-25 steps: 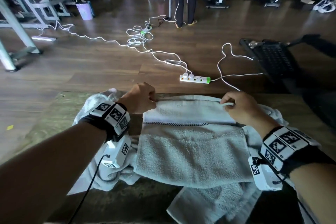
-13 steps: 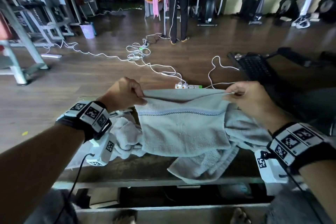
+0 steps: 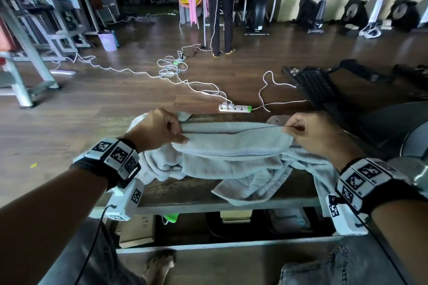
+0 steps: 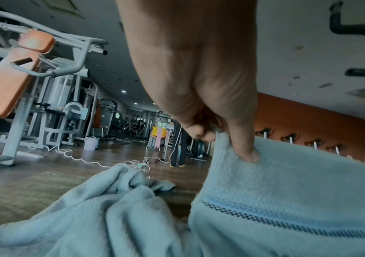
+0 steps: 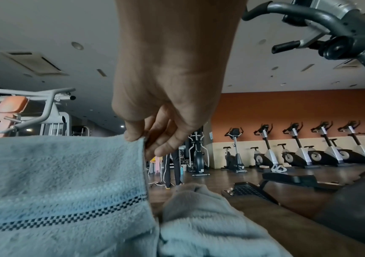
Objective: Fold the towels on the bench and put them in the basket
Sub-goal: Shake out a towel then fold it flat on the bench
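The left hand (image 3: 159, 128) and right hand (image 3: 310, 132) pinch the far corners of a folded towel (image 3: 231, 146) above the bench (image 3: 185, 194). It looks soft and limp, so it will likely sag; corner holds suit it.

A dim gym with a dark wooden plank floor (image 3: 115, 104). Exercise bikes (image 5: 298, 153) line an orange-and-cream wall (image 5: 286, 107). Grey weight machines (image 3: 46, 18) stand left. White cables (image 3: 169, 69) and a power strip (image 3: 235, 108) lie on the floor.

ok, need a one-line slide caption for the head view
Both hands, left hand and right hand, pinch the top edge of a grey towel over the bench, more towels beneath.
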`<state>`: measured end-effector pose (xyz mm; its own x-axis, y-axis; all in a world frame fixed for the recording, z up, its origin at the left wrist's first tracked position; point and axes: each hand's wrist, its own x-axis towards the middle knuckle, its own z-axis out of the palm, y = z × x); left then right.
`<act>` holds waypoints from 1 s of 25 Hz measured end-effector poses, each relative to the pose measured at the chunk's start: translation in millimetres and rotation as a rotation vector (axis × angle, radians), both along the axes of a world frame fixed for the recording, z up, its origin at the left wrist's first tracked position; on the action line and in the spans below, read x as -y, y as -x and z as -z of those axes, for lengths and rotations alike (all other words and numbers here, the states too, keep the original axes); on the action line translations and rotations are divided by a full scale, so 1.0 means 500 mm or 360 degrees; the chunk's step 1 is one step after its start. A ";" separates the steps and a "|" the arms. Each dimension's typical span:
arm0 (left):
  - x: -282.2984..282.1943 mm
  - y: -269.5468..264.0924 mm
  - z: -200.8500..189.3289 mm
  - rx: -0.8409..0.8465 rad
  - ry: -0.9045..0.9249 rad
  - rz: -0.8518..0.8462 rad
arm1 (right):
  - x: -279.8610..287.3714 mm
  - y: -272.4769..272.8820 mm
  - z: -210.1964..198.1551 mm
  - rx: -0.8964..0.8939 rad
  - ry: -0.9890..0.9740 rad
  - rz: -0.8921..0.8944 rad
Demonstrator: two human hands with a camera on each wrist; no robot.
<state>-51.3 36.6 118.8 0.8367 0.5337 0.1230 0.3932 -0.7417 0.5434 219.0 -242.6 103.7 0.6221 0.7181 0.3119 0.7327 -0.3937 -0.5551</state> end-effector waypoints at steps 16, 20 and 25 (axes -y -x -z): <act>0.079 0.017 0.202 -0.0213 -0.0204 0.0256 | 0.020 0.058 0.172 -0.0350 0.0148 -0.0106; 0.174 -0.085 0.185 0.0315 -0.0134 0.0431 | -0.009 0.103 0.151 -0.0547 -0.0133 -0.0292; 0.271 -0.163 0.193 0.0447 0.0191 0.0389 | -0.016 0.144 0.145 -0.0643 -0.0234 -0.0378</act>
<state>30.4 -98.7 22.4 0.8836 0.3475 0.3139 0.0367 -0.7196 0.6934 147.2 -234.4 31.1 0.5387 0.8213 0.1880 0.5073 -0.1380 -0.8506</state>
